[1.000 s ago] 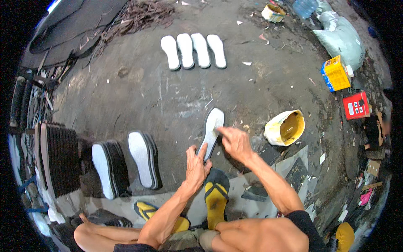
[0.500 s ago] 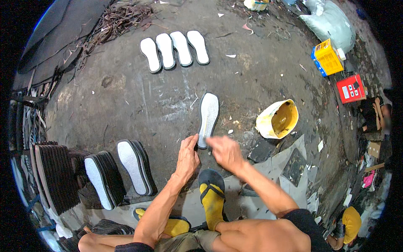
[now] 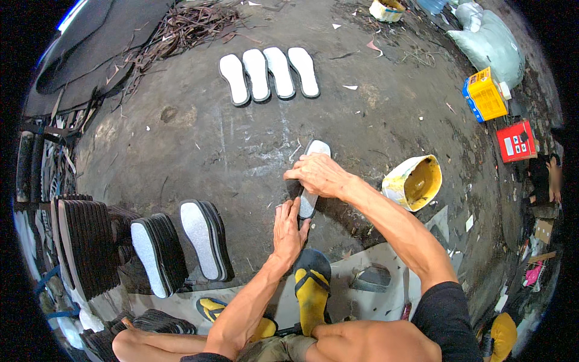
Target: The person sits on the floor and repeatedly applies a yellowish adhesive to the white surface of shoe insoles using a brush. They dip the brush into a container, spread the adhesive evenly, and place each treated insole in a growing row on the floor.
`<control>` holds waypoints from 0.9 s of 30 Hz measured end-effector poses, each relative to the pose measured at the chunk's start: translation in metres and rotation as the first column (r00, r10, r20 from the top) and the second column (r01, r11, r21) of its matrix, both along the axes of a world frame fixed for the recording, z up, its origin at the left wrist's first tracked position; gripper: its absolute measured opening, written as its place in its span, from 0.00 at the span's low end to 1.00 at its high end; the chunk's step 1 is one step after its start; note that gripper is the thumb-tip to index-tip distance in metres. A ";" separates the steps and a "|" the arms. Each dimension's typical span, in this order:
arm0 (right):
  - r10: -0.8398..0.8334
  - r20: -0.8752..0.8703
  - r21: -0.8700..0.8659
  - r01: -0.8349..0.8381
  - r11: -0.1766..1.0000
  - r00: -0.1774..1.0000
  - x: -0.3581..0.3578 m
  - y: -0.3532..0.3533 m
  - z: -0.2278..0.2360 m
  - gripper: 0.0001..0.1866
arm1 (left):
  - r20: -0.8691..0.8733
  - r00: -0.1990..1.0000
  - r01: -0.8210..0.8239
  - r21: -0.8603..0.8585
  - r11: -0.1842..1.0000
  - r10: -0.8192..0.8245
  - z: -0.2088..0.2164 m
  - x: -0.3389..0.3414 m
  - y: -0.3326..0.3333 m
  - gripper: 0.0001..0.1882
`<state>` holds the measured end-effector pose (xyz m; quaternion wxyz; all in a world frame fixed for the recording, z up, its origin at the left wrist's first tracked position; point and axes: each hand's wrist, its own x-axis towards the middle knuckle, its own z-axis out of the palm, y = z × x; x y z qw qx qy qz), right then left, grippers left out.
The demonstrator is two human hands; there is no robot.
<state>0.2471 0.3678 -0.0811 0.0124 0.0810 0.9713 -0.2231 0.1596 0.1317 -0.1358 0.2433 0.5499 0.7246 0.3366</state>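
A pale sole [image 3: 308, 204] lies mid-frame. The right hand [image 3: 321, 174] curls over it, the left hand [image 3: 290, 231] touches its low end; I can't tell if their fingers grip. Upper right: yellow box [image 3: 486, 95], smaller red box [image 3: 515, 142], print too tiny to read

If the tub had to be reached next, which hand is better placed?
Probably the right hand: the tub stands on the person's right, nearer to that hand. The left hand is farther off, at the near end of the sole.
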 end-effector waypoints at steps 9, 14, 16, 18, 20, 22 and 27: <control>-0.514 -0.176 0.039 0.528 0.848 0.839 0.038 -0.051 -0.025 0.20 | 0.092 0.996 -0.011 0.004 1.000 0.011 0.006 0.000 -0.005 0.37; -0.449 -0.140 -0.092 0.440 0.893 0.882 0.047 -0.178 -0.029 0.22 | 0.340 0.832 -0.463 -0.006 0.886 0.438 0.010 -0.024 -0.018 0.27; -0.668 -0.159 -0.329 0.599 0.730 0.727 0.051 -0.181 -0.002 0.20 | 0.372 0.805 -0.494 -0.009 0.869 0.462 0.011 -0.028 -0.019 0.26; -0.870 -0.218 -0.478 0.729 0.490 0.442 0.067 -0.157 0.036 0.15 | 0.316 0.872 -0.416 0.074 0.906 0.374 0.012 -0.021 -0.015 0.25; -0.977 -0.130 -0.554 0.804 0.214 0.170 0.100 -0.125 0.074 0.15 | 0.154 0.962 -0.244 0.131 0.961 0.224 0.012 -0.007 -0.003 0.33; -0.981 -0.194 -0.392 0.918 0.058 -0.021 0.143 -0.101 0.098 0.17 | 0.113 0.990 -0.084 0.016 0.996 0.082 0.012 0.010 0.005 0.49; -0.886 -0.239 0.372 0.880 0.295 0.398 0.224 -0.121 0.102 0.28 | 0.090 0.993 -0.086 0.038 0.996 0.082 0.009 -0.005 0.015 0.55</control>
